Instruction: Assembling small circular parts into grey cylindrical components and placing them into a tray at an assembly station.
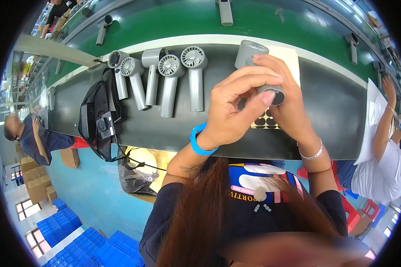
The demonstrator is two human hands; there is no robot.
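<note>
A grey handheld fan [250,50] is held between my two hands, its head pointing away from me and its handle end facing back toward me. My left hand [236,100] is curled round the handle from the left, the thumb pressed on the round end. From the right, my right hand [292,95] wraps the same handle, its fingers over the top. Below the hands, partly covered by them, lies a pale sheet with black stickers [267,122]. Another pale yellow sheet part [294,62] shows behind my right hand.
Several grey handheld fans [168,84] lie in a row on the dark worktable [334,107], left of my hands. A black bag [93,115] with cords sits at the left. Beyond runs a green conveyor belt [173,22] carrying fans. Co-workers sit at both sides.
</note>
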